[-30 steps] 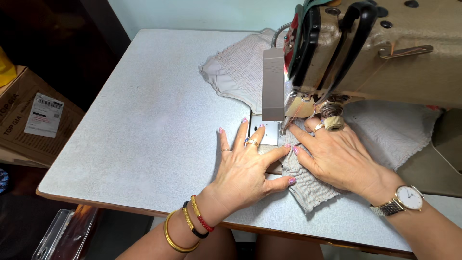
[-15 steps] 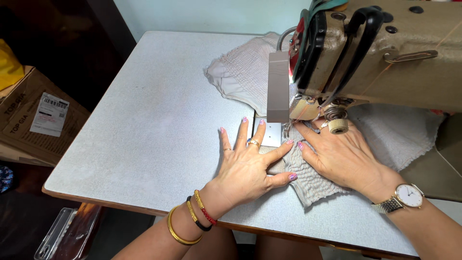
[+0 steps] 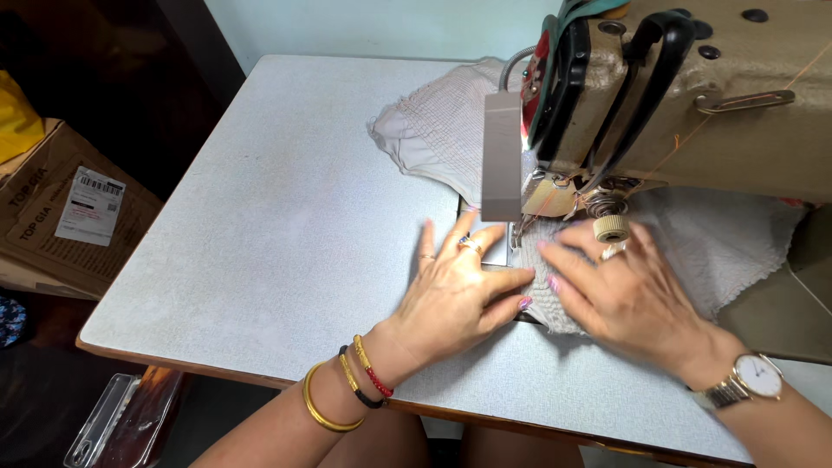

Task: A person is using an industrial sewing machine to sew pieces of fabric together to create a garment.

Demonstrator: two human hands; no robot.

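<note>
Two hands are laid flat on one piece of pale, crinkled fabric [image 3: 693,243], and everything else is arranged around that contact. Beneath both hands, the grey sewing table [image 3: 286,225] is spread out to the left, so that a broad bare surface is given to the cloth. Above and beyond the right hand, the beige industrial sewing machine [image 3: 719,95] is set, its head overhanging the fabric so that the needle area is kept just ahead of the fingertips. The fabric is passed under that head: a shirred portion [image 3: 442,130] is bunched beyond the left hand, behind the machine, while the rest is spread to the right, under and past the right hand. The left hand [image 3: 455,290] is pressed open, fingers splayed, partly on the table and partly on the fabric's near edge, apparently so the cloth is kept flat; nothing is gripped. The right hand [image 3: 628,295] is likewise held open and flat on the cloth, fingers pointed toward the presser foot, with nothing clasped. A wristwatch [image 3: 750,381] is worn on the right wrist, and gold, black and red bangles [image 3: 347,394] on the left. Far left of the left hand, off the table, a cardboard box [image 3: 61,217] is seen.
</note>
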